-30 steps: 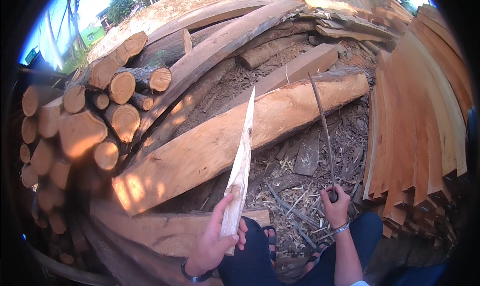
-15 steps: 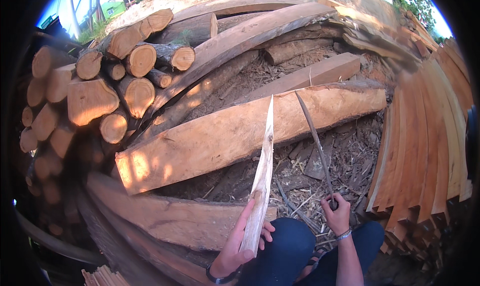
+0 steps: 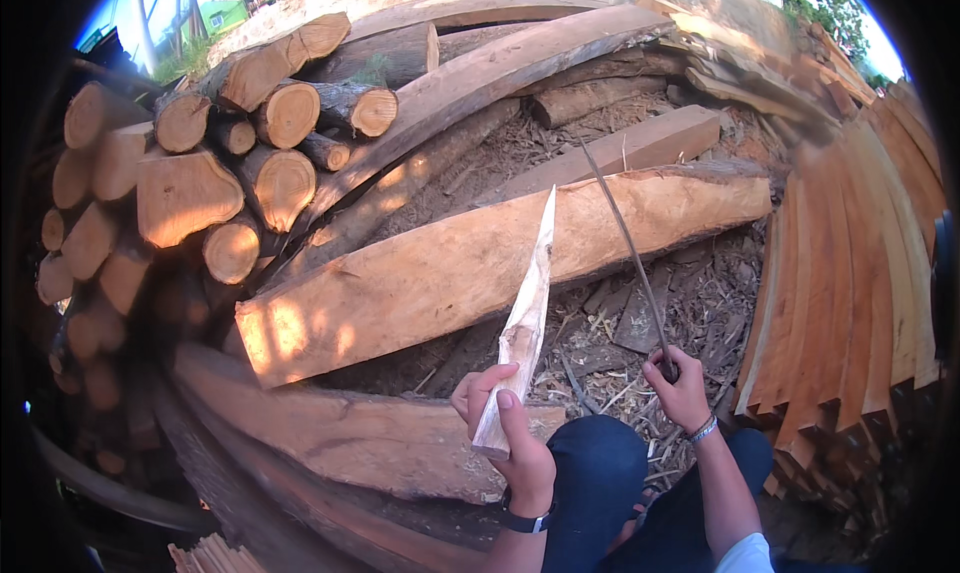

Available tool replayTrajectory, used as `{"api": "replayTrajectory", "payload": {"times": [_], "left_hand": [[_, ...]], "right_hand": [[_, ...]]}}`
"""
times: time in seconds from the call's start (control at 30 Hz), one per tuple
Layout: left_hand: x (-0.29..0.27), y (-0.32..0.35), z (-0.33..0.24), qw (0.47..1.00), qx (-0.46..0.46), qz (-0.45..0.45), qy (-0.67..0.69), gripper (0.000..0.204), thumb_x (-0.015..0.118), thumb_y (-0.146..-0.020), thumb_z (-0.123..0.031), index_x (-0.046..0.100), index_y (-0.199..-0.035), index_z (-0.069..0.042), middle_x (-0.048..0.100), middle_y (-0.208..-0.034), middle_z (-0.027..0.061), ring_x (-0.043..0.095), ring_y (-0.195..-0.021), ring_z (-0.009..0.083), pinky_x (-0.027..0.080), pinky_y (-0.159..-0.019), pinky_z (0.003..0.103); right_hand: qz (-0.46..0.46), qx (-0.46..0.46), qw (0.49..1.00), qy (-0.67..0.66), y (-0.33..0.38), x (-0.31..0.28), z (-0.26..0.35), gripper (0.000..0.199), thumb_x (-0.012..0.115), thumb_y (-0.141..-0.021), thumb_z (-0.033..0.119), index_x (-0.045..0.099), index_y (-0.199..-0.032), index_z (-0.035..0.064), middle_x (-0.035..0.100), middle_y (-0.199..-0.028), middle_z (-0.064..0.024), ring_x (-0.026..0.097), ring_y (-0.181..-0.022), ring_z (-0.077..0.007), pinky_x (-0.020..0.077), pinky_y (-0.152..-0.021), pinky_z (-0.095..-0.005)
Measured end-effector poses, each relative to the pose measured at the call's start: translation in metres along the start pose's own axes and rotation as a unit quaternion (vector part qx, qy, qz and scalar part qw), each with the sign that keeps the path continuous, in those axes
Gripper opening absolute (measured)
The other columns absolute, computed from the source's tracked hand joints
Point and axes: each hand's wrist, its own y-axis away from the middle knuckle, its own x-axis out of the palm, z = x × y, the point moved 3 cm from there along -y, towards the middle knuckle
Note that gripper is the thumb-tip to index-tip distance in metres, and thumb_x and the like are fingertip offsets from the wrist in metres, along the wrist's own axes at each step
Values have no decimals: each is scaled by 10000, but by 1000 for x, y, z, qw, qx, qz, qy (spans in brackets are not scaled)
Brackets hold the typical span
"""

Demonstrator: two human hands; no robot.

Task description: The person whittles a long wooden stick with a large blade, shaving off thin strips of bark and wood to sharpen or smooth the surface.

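In my left hand [image 3: 508, 435] is a pale, split wooden stake [image 3: 526, 328], its thumb lying along the thick lower end. The stake tapers to a sharp tip that points away from me, over a large squared timber [image 3: 430, 288]. My right hand [image 3: 681, 385] is closed round the handle of a long dark machete [image 3: 632, 256], seen almost edge-on. Its blade slants up and to the left, apart from the stake. Both hands are above my knees, with the machete's far end passing over the timber's back edge.
Cut logs [image 3: 283, 188] are piled at the left. Sawn boards [image 3: 840, 293] lie stacked at the right. Another timber slab [image 3: 380, 443] stretches across in front of me. Wood chips and bark [image 3: 690, 313] litter the ground between.
My left hand has turned, bringing its thumb over the stake's lower end. My right hand has risen, and the machete's tip has moved farther up and left.
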Motion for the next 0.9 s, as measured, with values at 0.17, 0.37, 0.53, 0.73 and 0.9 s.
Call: {"api": "replayTrajectory", "payload": {"times": [0.17,0.37,0.53,0.73,0.9], "left_hand": [[12,6,-6,971,80,-146,173,209,391,-960,-221,429,-804,-87,527,-899,87,487,-1094,256,317,-1061,444],[1,14,4,962,97,-164,194,181,432,-900,-176,370,-744,-109,380,-754,49,469,-888,217,354,-1039,440],[-12,10,3,940,104,-193,261,174,459,-891,-130,389,-736,-94,403,-812,62,462,-934,215,357,-1030,413],[-6,6,16,937,103,-193,272,155,484,-885,-117,441,-741,-77,441,-792,51,476,-907,205,372,-991,399],[-7,3,19,931,103,-208,282,143,504,-880,-107,485,-745,-63,472,-776,42,487,-885,197,384,-959,388]], "right_hand": [[83,-39,995,39,-36,-5,20,269,698,-840,239,614,-821,-17,524,-540,-68,493,-504,-116,397,-503,-298],[259,-28,963,63,-20,12,27,386,681,-840,362,615,-851,-18,532,-566,-164,578,-528,-315,433,-528,-385],[292,-49,947,128,-14,10,22,451,660,-828,444,623,-850,-4,525,-544,-174,589,-561,-393,454,-550,-434],[231,-1,957,174,-30,13,-2,501,630,-844,483,588,-808,-15,546,-562,-190,595,-584,-408,466,-573,-461],[284,-26,953,100,-8,20,-10,499,589,-878,482,570,-795,-10,540,-556,-209,597,-598,-419,472,-576,-470]]}}
